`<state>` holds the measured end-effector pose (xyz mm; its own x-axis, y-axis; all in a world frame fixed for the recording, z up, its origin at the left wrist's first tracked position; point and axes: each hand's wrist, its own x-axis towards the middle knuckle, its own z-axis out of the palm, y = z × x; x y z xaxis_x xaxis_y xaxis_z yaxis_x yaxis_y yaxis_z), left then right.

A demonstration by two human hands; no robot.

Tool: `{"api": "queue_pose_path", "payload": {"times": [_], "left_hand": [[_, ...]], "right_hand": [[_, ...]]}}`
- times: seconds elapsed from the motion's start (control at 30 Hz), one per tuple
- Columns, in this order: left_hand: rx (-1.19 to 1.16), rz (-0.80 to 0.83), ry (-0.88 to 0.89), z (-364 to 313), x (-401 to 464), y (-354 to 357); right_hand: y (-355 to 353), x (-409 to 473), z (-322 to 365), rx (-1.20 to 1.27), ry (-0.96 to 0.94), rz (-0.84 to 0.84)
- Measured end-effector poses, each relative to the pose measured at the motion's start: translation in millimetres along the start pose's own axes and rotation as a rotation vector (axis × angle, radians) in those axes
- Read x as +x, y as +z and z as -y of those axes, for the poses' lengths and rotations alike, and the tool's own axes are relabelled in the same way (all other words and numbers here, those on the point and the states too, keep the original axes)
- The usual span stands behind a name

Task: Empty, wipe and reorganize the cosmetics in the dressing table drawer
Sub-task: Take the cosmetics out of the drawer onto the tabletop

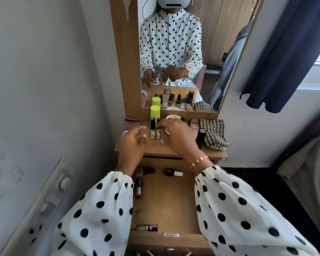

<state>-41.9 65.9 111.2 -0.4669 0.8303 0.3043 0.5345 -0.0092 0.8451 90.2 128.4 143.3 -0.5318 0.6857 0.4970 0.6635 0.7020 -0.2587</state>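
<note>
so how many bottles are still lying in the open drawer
4 visible in the drawer: a dark bottle at back left, a black-and-pink bottle at back centre, a brownish bottle along the left wall, and one at front left. The sleeves may hide more.

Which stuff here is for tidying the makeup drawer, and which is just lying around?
For the job:
drawer
nail polish bottles in it
cosmetics on the tabletop
checked cloth
left hand
right hand

Just there:
key
mirror
blue curtain
wall switches
</note>
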Motion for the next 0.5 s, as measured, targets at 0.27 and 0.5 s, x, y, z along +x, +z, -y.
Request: {"api": "queue_pose_path", "payload": {"times": [0.27,0.5], "left_hand": [[-0.051,0.109,-0.215,69,-77,1],[-0.027,0.099,-0.317,96,-89,2]], "right_hand": [[75,-108,31,0.182,0.163,0.504],[116,-117,48,0.092,0.178,0.737]]}}
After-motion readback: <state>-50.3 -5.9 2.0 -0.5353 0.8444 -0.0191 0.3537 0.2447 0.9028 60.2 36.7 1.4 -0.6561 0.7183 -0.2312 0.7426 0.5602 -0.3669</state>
